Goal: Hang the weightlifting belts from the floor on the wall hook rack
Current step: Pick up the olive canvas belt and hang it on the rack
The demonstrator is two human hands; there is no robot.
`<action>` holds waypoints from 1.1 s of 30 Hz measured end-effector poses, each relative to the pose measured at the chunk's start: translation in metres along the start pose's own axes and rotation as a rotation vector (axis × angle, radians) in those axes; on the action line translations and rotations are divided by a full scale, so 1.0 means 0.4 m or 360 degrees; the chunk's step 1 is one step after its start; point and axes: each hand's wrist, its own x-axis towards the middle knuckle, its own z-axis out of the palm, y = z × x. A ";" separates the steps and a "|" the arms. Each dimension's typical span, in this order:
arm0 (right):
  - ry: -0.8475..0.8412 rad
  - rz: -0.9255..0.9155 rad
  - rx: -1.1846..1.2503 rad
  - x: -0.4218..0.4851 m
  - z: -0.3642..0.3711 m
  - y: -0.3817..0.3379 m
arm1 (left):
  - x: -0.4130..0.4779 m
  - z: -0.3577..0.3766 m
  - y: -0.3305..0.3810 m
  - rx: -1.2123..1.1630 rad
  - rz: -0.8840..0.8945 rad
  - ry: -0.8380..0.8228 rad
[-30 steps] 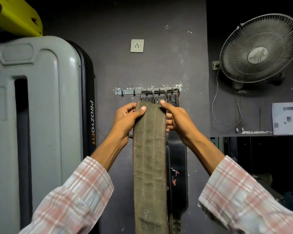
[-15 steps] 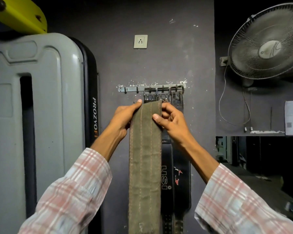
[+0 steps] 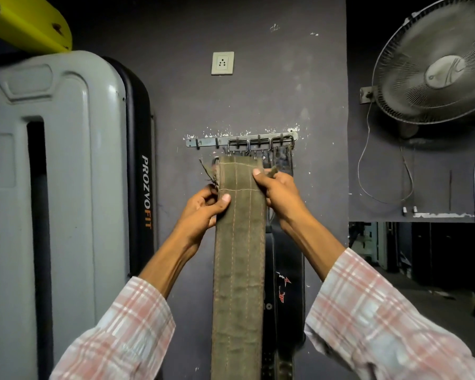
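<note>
Now my left hand (image 3: 203,209) and right hand (image 3: 280,193) each grip an edge of the olive belt (image 3: 239,270), its top end just below the hook rack (image 3: 203,142). Black belts (image 3: 284,270) hang from the rack's right end; whether mine has caught a hook, I cannot tell.

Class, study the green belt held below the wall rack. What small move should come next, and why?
Probably raise the green belt slightly up and left, onto a free hook. The left hand and right hand grip its top end just below the hook rack. The hooks to the right carry buckles, while the two leftmost hooks look bare.
</note>
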 end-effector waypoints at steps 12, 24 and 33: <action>0.0170 -0.0480 -0.0225 0.055 0.009 0.103 | 0.063 -0.009 0.090 0.0919 0.0045 0.0288; 0.0260 -0.0287 -0.0098 0.235 0.124 0.253 | 0.338 -0.203 -0.108 0.0606 -0.0038 0.0221; 0.0410 -0.0291 -0.0809 0.498 0.164 0.348 | 0.580 -0.262 -0.261 0.0458 0.0239 0.0353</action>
